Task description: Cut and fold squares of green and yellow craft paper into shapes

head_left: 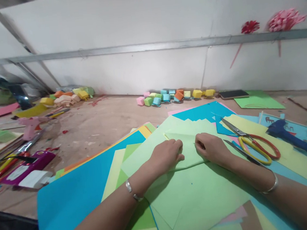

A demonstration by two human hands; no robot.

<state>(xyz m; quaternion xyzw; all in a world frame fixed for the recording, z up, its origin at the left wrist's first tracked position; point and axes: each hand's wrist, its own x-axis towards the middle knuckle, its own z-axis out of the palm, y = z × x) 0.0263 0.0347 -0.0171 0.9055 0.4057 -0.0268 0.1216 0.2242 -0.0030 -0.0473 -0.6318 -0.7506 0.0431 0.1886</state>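
Note:
A light green paper sheet (190,140) lies in front of me on a pile of coloured paper, with its near edge slightly raised between my hands. Curled fingers of my left hand (168,152) grip that sheet on its left side. My right hand (210,146) is closed on the same sheet a short way to the right, its fingertips partly hidden. Under both wrists spreads another pale green sheet (196,197). Scissors (250,143) with red and yellow handles rest just right of my right hand.
A blue glue gun (289,134) with a cable lies at the right. Small folded paper cubes (165,97) line the wall, near a dark phone (233,94). At the left are a pink glue gun (31,126), a purple device (29,166) and a blue sheet (77,198).

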